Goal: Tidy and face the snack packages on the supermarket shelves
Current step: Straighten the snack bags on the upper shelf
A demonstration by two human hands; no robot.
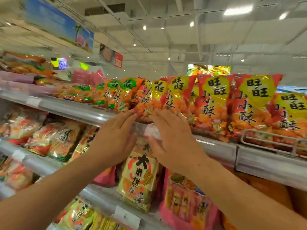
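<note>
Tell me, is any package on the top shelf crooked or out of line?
Yes. The red and yellow bag between the left hand and right hand leans left, while the red bags to its right stand upright, facing forward. Nothing looks spilled or torn.
</note>
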